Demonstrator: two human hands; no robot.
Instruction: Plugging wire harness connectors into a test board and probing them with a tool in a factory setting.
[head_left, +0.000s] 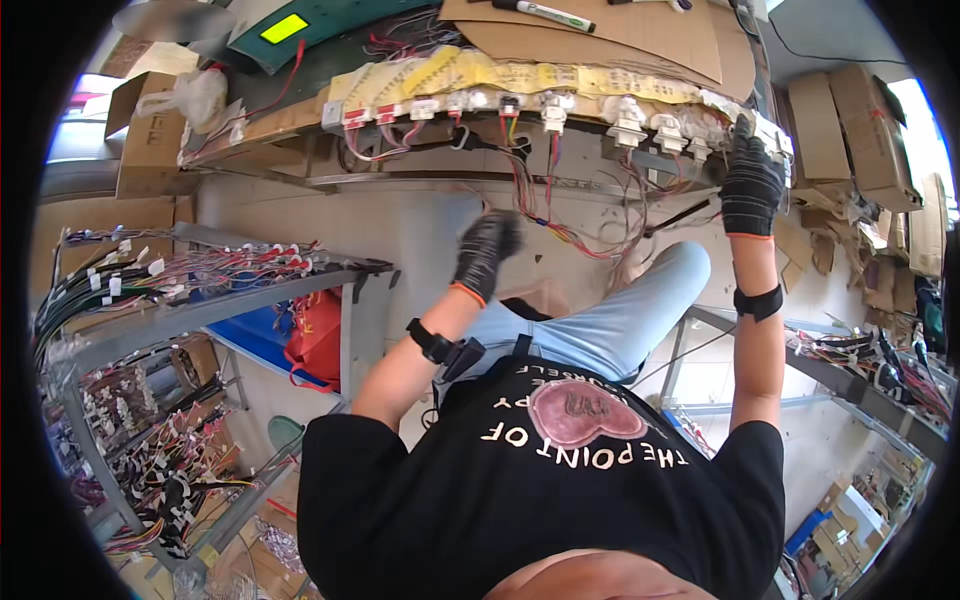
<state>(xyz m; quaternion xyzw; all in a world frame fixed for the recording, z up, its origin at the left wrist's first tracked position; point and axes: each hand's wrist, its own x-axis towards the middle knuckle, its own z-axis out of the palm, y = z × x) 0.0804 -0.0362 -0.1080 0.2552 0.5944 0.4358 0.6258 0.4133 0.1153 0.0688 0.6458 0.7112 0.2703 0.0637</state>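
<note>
My right hand, in a dark striped glove, reaches to the right end of a row of connectors along the bench's front edge. Its fingers are drawn together at a white connector; what they grip is hidden. My left hand, gloved alike, hangs above my lap, apart from the bench and smeared by motion. White connectors such as this large one are fixed along the edge, below yellow labelled tape. A bundle of coloured wires hangs from them toward the floor.
A teal tester with a lit display stands at the back left. Cardboard with a marker lies on the bench. Metal racks of wire harnesses stand at left and right. Cardboard boxes are stacked at the right.
</note>
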